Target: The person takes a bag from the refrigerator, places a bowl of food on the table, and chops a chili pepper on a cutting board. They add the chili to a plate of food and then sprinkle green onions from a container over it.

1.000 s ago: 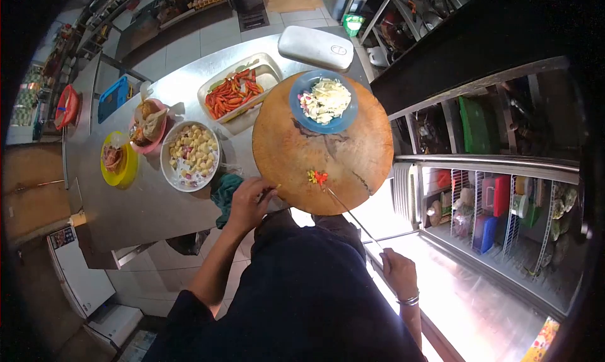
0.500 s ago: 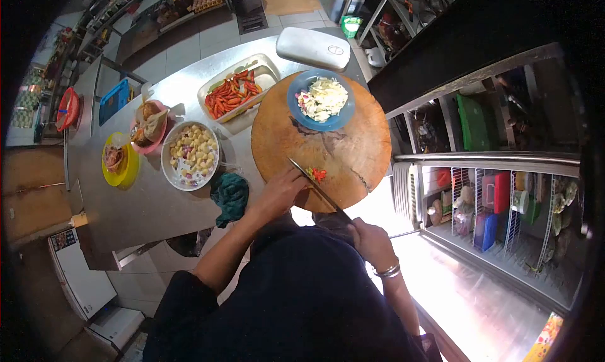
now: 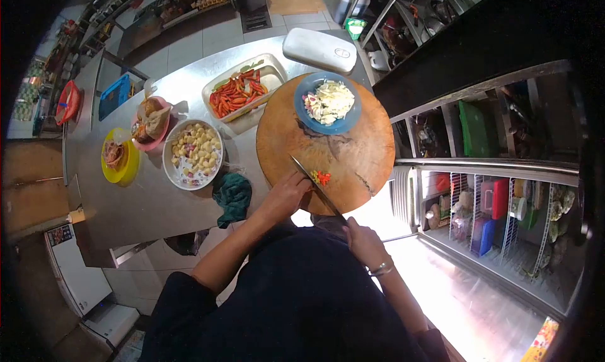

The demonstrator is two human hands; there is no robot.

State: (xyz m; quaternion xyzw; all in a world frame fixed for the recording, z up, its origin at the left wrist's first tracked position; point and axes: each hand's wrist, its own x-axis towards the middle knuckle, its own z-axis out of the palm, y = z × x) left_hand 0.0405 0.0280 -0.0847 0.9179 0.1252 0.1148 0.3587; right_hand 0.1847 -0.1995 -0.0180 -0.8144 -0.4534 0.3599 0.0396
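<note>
A round wooden chopping block (image 3: 353, 151) stands at the table's corner. My right hand (image 3: 367, 245) is closed round the handle of a long knife (image 3: 324, 198), whose blade lies diagonally over the block's near part. Against the blade's left side rests my left hand (image 3: 290, 195), fingers curled and pressed together; what they hold, if anything, is hidden. Small chopped red and yellowish-green pieces (image 3: 322, 178) lie just right of the blade. On the block's far side sits a blue plate (image 3: 301, 109) with sliced pale pieces (image 3: 329, 101).
Left of the block are a tray (image 3: 275, 79) of red chillies (image 3: 236, 96), a white bowl (image 3: 168, 166) of peeled cloves, a dark green cloth (image 3: 232, 198), and pink and yellow dishes. A metal case (image 3: 319, 49) lies behind. An open refrigerated cabinet (image 3: 498, 166) stands right.
The whole view has shifted slightly, with the block and table items a little further right. Both hands remain at the knife, in nearly the same pose.
</note>
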